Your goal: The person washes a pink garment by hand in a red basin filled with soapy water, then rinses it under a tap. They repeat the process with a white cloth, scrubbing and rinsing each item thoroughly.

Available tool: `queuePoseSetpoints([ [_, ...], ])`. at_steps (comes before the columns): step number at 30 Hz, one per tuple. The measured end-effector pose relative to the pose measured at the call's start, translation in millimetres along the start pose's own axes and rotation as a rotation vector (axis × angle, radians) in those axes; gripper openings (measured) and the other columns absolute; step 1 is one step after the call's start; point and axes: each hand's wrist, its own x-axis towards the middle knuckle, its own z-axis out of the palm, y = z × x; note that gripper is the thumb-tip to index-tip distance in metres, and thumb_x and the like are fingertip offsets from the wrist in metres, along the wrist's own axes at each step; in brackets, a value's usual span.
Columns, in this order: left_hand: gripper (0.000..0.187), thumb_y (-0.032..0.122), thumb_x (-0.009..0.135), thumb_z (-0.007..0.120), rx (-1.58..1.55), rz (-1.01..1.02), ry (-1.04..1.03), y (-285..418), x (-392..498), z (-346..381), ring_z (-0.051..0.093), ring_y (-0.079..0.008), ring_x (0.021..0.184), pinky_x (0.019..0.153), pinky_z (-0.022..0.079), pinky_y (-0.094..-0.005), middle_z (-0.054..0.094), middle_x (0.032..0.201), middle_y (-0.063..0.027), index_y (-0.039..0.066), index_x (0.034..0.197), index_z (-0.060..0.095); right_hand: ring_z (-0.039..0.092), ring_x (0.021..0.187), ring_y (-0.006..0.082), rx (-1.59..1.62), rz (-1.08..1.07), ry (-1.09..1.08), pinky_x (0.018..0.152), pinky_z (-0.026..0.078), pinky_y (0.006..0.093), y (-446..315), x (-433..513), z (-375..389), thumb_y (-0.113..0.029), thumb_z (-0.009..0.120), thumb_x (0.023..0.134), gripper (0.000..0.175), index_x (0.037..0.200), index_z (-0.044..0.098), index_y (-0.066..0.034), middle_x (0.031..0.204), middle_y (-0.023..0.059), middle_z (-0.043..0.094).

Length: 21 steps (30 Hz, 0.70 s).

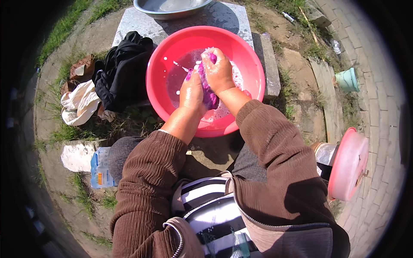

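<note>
Both my hands are together over a red plastic basin [206,130], gripping a wet purple cloth [209,96]. My left hand [191,88] holds it from the left side, with a bit of purple showing by the thumb. Around its upper part curls my right hand [221,69], and another piece of the cloth pokes out between the fingers. White suds cling to the fingertips of both hands. Below them, the basin contains cloudy, soapy water [176,79] with foam along its right side. My forearms hide part of the basin's near side.
A metal basin [172,14] stands on the stone slab [222,16] beyond. Black clothing [129,71] and a cream cloth [80,103] lie at left. A blue-white packet [102,167] rests by my left knee. At right are a pink basin [348,164] and a teal bucket [347,80].
</note>
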Motion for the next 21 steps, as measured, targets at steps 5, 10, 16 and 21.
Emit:
queuePoseSetpoints([
  [5, 0.028, 0.035, 0.102, 0.049, 0.012, -0.074, -0.014, 53, 0, -3, 0.063, -0.0220, 0.082, 0.077, 0.054, -0.0372, 0.064, 0.091, -0.0066, 0.009, 0.100, 0.060, 0.062, 0.093, 0.0399, 0.092, -0.154, -0.174, 0.079, 0.049, 0.0445, -41, -54, 6, -0.015, 0.068, 0.084, 0.016, 0.094, 0.059, -0.0054, 0.096, 0.0205, 0.064],
  [10, 0.037, 0.030, 0.102, 0.048, 0.209, 0.036, 0.074, -2, 8, -4, 0.059, -0.0233, 0.109, 0.093, 0.048, -0.0382, 0.061, 0.121, -0.0113, 0.004, 0.126, 0.055, 0.064, 0.076, 0.0318, -0.009, 0.034, 0.087, 0.071, 0.050, 0.0376, 0, -10, 8, -0.017, 0.062, 0.094, 0.015, 0.097, 0.058, -0.0021, 0.080, 0.0164, 0.065],
  [16, 0.036, 0.036, 0.098, 0.051, 0.397, 0.258, -0.070, 51, 29, -20, 0.062, -0.0230, 0.071, 0.065, 0.049, -0.0368, 0.064, 0.082, -0.0081, 0.003, 0.094, 0.062, 0.065, 0.084, 0.0311, 0.071, -0.197, -0.075, 0.078, 0.049, 0.0369, -58, -63, 8, -0.014, 0.062, 0.094, 0.014, 0.101, 0.056, -0.0031, 0.088, 0.0166, 0.065],
  [21, 0.016, 0.019, 0.093, 0.057, 0.095, 0.231, 0.071, 20, -13, 15, 0.057, -0.0117, 0.075, 0.071, 0.048, -0.0290, 0.062, 0.087, -0.0023, 0.004, 0.095, 0.063, 0.063, 0.089, 0.0232, 0.062, 0.150, 0.110, 0.082, 0.048, 0.0348, -3, -18, 3, -0.019, 0.056, 0.098, 0.015, 0.103, 0.058, -0.0051, 0.095, 0.0115, 0.065],
])
